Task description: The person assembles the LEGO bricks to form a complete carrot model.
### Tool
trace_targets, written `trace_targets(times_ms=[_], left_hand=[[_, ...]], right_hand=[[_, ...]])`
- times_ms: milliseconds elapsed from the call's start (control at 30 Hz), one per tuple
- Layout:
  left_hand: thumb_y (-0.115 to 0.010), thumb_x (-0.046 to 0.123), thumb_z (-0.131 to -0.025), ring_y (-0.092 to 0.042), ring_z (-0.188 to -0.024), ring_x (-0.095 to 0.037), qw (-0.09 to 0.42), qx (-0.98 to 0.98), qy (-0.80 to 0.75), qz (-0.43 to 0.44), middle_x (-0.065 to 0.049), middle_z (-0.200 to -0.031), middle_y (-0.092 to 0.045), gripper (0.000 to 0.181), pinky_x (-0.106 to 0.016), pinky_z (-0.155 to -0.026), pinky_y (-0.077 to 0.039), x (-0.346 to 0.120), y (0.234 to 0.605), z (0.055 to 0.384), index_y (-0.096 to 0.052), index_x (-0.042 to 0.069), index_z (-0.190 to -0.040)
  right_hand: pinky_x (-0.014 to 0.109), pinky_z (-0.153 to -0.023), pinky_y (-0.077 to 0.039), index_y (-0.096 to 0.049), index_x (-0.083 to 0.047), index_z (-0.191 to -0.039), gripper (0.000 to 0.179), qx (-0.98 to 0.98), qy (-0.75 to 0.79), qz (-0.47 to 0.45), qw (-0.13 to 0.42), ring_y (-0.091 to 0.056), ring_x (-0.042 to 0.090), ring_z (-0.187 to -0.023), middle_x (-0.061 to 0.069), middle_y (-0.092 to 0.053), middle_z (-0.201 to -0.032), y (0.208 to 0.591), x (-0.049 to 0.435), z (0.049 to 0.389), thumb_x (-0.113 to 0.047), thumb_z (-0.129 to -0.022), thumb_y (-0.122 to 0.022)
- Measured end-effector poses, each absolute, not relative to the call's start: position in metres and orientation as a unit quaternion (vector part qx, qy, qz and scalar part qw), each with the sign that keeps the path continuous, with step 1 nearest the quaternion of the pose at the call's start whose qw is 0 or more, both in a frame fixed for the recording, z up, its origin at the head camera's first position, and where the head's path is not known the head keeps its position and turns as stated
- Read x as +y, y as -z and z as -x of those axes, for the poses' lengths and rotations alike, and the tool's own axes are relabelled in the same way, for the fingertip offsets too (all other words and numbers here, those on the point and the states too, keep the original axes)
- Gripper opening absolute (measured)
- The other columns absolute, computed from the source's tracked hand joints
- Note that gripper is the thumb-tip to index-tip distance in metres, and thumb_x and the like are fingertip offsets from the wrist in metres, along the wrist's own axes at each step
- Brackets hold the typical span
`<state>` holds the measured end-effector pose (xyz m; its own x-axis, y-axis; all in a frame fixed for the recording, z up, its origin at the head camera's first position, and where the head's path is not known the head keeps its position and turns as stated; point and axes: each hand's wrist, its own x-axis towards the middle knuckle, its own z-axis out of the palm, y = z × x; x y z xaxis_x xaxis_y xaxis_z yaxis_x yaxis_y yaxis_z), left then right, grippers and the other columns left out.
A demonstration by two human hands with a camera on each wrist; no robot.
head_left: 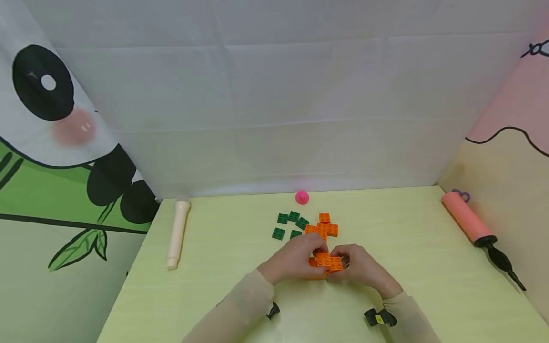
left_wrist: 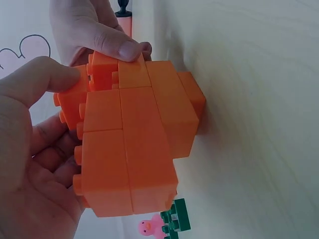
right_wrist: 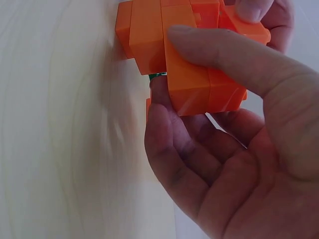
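Note:
An assembly of stacked orange toy bricks [head_left: 323, 260] is low over the table, in front of me, between my two hands. My left hand [head_left: 299, 259] grips it from the left; in the left wrist view its thumb presses on an orange brick [left_wrist: 75, 89] at the studded side. From the right, my right hand [head_left: 359, 267] holds the same assembly, thumb flat across one brick [right_wrist: 187, 82] and fingers curled under it. Just beyond the hands lie several loose orange bricks [head_left: 322, 229], partly hidden by the left hand. Several green bricks [head_left: 278, 233] are scattered beside them.
A small pink duck toy [head_left: 302, 197] stands near the table's back edge. At the left lies a long cream-coloured cylinder [head_left: 177, 233]. A pink hand pump [head_left: 468, 215] with a black nozzle lies along the right edge. Cloth panels rise behind the table [head_left: 223, 295].

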<state>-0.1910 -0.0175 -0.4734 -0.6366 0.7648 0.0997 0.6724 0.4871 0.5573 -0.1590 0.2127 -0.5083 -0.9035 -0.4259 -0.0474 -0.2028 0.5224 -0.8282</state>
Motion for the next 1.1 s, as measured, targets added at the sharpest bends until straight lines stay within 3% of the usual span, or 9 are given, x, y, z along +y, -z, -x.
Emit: trace_targets(times_ms=[533,1100], left_hand=[[-0.086,0.03,-0.086,-0.051,-0.084,-0.006,0.065,0.878,-0.227,-0.418,0.013,-0.093,-0.06,0.027,-0.018,-0.076,-0.043,-0.0153,0.4799,0.1873,-0.072,0.016,-0.103],[-0.085,0.034,-0.086,-0.048,-0.073,-0.006,0.042,0.893,-0.147,-0.424,0.015,-0.082,-0.055,0.025,-0.019,-0.066,-0.039,-0.0104,0.4792,0.1847,-0.07,0.018,-0.097]], right_hand=[[0.026,-0.063,-0.045,-0.073,-0.014,-0.097,0.028,0.859,0.464,0.175,0.128,-0.055,0.018,-0.074,-0.003,-0.063,-0.084,0.5063,0.2106,0.1584,-0.02,-0.078,-0.094],[0.025,-0.057,-0.039,-0.073,-0.012,-0.098,0.029,0.862,0.461,0.166,0.131,-0.051,0.02,-0.07,0.0,-0.059,-0.079,0.5041,0.2091,0.1536,-0.018,-0.078,-0.094]])
